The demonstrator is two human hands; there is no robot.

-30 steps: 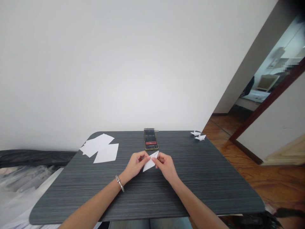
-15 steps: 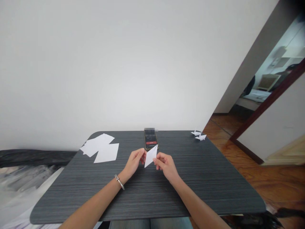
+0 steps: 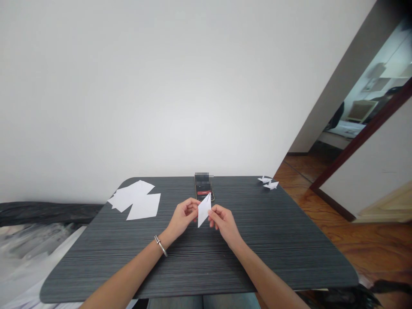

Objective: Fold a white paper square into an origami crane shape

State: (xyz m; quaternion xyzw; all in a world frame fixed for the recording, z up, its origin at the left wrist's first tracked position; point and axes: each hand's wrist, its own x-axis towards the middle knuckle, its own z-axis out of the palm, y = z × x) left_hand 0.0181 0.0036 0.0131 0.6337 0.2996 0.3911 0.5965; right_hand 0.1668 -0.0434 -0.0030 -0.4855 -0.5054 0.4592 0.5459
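A white paper folded into a narrow kite shape [image 3: 204,210] stands nearly upright between my hands, above the dark table. My left hand [image 3: 183,216] pinches its left edge, and my right hand [image 3: 223,223] holds its right edge with thumb and fingers. A silver cuff bracelet [image 3: 160,246] circles my left wrist. Just beyond the paper's top tip lies a phone [image 3: 203,191] with a red patch on its screen, its upper part blurred out.
Several loose white paper sheets [image 3: 137,200] overlap on the dark striped table [image 3: 193,262] left of my hands. Two small origami cranes [image 3: 268,182] stand near the far right corner. A wall rises behind the table, and a wooden floor [image 3: 309,193] lies to the right.
The folded paper has turned from a slanted position to nearly upright, and its lower tip has moved right. My hands have moved slightly apart.
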